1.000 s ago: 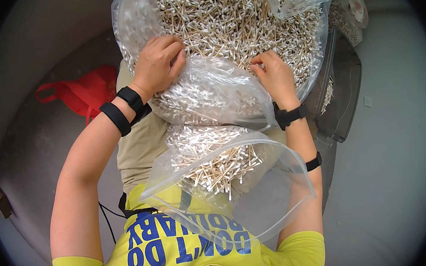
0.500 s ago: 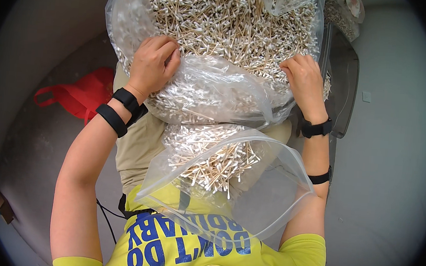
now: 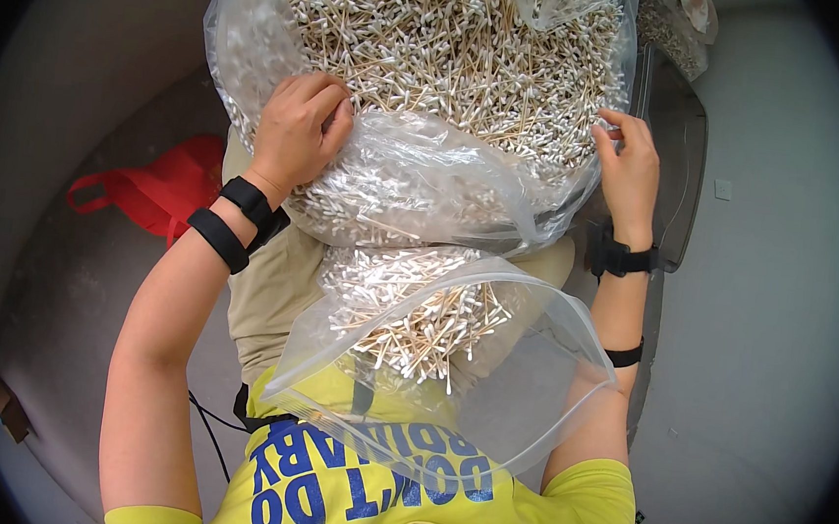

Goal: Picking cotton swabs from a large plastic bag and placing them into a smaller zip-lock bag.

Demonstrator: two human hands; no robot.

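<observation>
A large clear plastic bag (image 3: 417, 173) full of cotton swabs (image 3: 455, 58) lies in front of me, its mouth spread wide. At its near left side my left hand (image 3: 302, 130) is closed with curled fingers on the bag's folded rim; the fingertips are partly hidden. My right hand (image 3: 629, 165) is at the bag's right edge, thumb and forefinger apart, and I see nothing between them. On my lap sits a smaller clear zip bag (image 3: 550, 420), gaping, with a heap of loose cotton swabs (image 3: 434, 332) inside.
A dark translucent plastic bin (image 3: 682, 155) stands right of the large bag, and another bag of swabs (image 3: 674, 36) lies behind it. A red cloth bag (image 3: 164, 188) rests on the floor at left. A black cable (image 3: 214, 433) runs beside my left hip.
My right hand has moved to the right, away from the swabs to the bag's edge, and its fingers have parted. My left hand has stayed in place.
</observation>
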